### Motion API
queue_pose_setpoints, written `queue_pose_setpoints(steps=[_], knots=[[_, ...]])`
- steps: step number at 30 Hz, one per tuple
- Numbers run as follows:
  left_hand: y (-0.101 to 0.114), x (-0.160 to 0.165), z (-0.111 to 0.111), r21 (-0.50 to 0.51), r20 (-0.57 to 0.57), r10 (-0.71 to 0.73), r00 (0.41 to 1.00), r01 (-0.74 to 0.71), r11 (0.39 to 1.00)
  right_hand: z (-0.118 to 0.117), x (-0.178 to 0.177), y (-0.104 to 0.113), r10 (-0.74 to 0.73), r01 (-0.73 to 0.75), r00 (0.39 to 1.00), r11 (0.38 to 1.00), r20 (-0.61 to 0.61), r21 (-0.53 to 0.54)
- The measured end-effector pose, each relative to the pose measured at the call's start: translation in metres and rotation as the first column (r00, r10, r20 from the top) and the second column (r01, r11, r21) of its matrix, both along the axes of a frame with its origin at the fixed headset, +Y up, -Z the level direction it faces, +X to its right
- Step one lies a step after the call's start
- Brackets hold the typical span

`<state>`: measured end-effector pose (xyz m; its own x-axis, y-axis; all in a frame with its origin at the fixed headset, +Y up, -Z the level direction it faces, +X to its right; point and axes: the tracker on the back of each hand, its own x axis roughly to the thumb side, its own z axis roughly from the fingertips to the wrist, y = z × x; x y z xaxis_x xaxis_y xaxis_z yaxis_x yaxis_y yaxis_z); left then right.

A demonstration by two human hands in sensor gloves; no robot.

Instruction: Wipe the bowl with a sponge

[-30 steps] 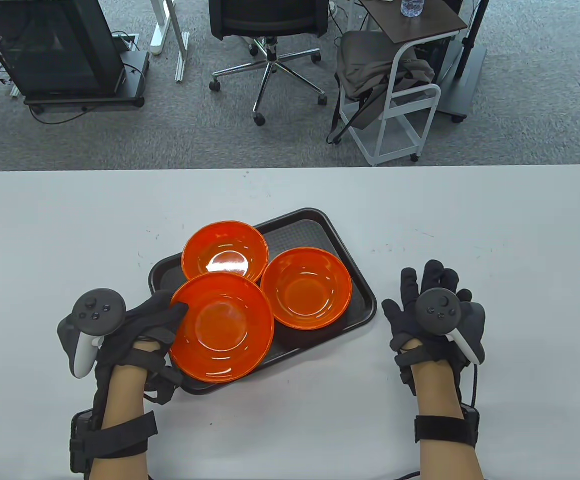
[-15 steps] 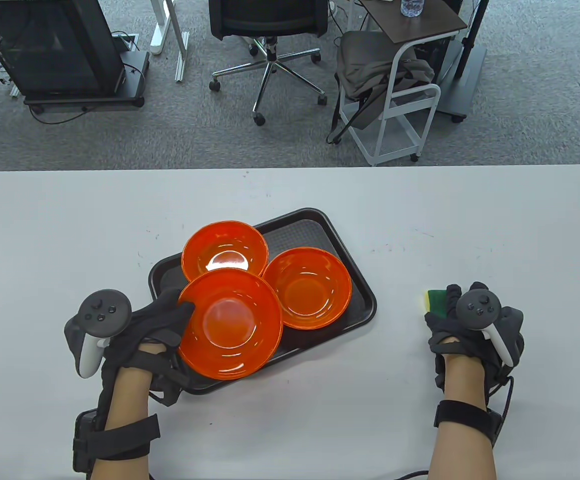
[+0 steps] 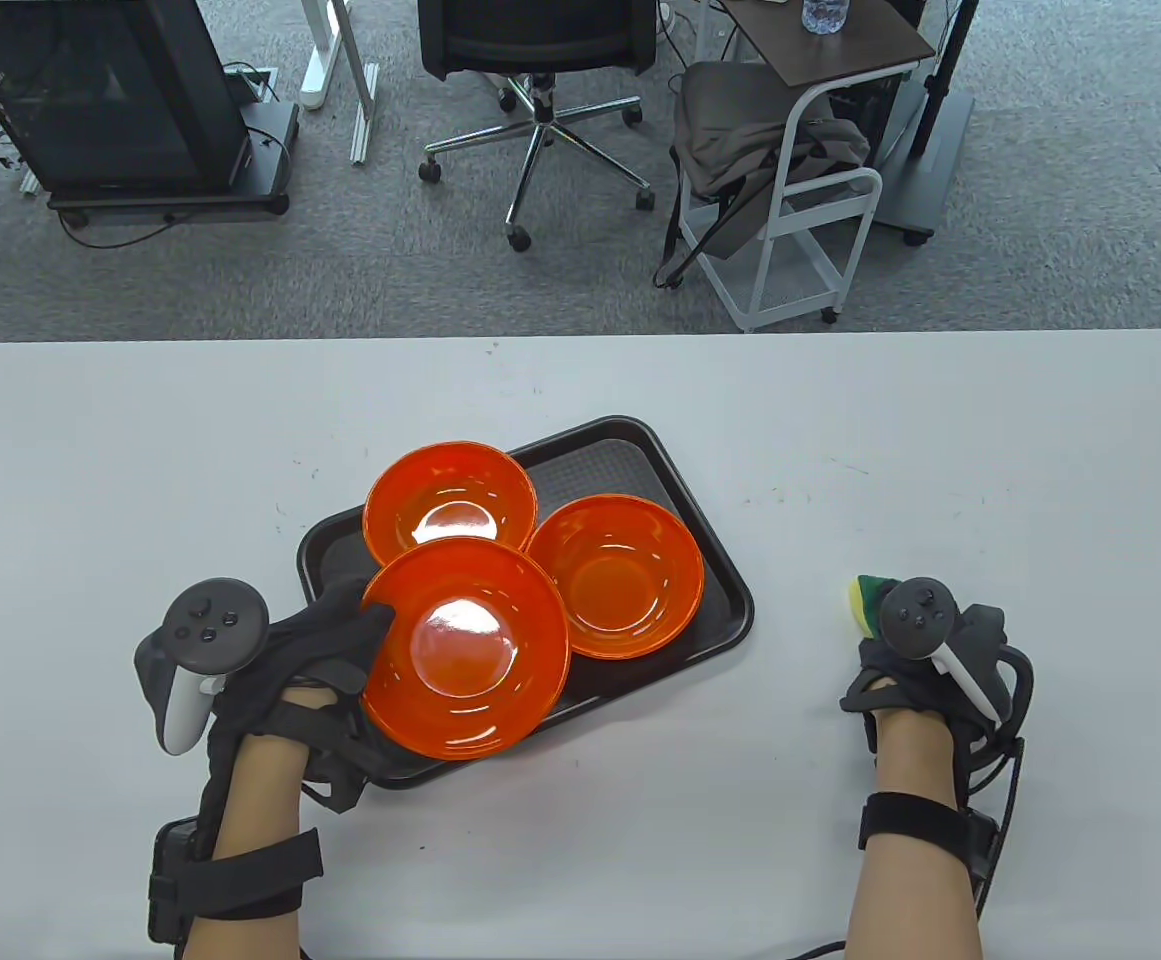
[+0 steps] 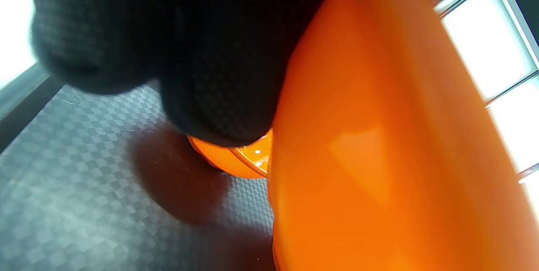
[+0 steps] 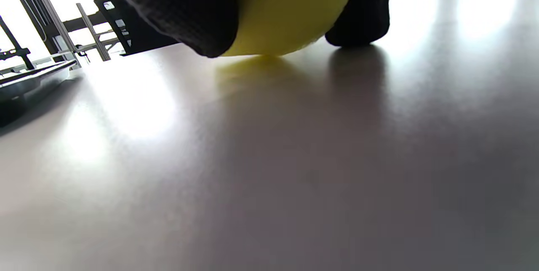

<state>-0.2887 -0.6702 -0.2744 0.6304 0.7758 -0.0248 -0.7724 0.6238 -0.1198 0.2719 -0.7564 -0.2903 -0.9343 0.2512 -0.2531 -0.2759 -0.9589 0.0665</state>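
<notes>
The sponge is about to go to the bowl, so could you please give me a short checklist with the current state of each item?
1. Left hand grips the near bowl at its rim: ok.
2. Near bowl raised off the tray, tilted: ok in the left wrist view.
3. Right hand holds the sponge: ok, fingers curl round it.
4. Sponge clear of the table: cannot tell; it is at or just above the surface.
5. Path from sponge to bowl: ok, only bare table and tray edge between them.
</notes>
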Motion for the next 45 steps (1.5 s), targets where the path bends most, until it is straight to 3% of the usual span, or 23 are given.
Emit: queue_pose_setpoints(steps=[12, 23, 35, 40, 45], knots=[[0.000, 0.003, -0.001, 0.012, 0.003, -0.011, 1.000, 0.011, 1.000, 0.015, -0.025, 0.065, 0.011, 0.026, 0.994, 0.944, -0.109, 0.329], [-0.003, 0.012, -0.002, 0.020, 0.021, -0.027, 0.999, 0.027, 0.999, 0.031, -0.076, 0.106, 0.032, 0.119, 0.955, 0.871, -0.296, 0.478], [-0.008, 0.027, -0.003, 0.019, 0.059, -0.064, 0.996, 0.063, 0.998, 0.055, -0.178, 0.126, 0.180, 0.240, 0.764, 0.812, -0.620, 0.532], [-0.008, 0.033, -0.003, 0.025, 0.070, -0.074, 0.995, 0.073, 0.997, 0.069, -0.213, 0.125, 0.213, 0.265, 0.669, 0.827, -0.712, 0.496], [-0.007, 0.045, -0.001, 0.043, 0.109, -0.086, 0.990, 0.082, 0.996, 0.078, -0.245, 0.116, 0.298, 0.183, 0.577, 0.860, -0.760, 0.477]])
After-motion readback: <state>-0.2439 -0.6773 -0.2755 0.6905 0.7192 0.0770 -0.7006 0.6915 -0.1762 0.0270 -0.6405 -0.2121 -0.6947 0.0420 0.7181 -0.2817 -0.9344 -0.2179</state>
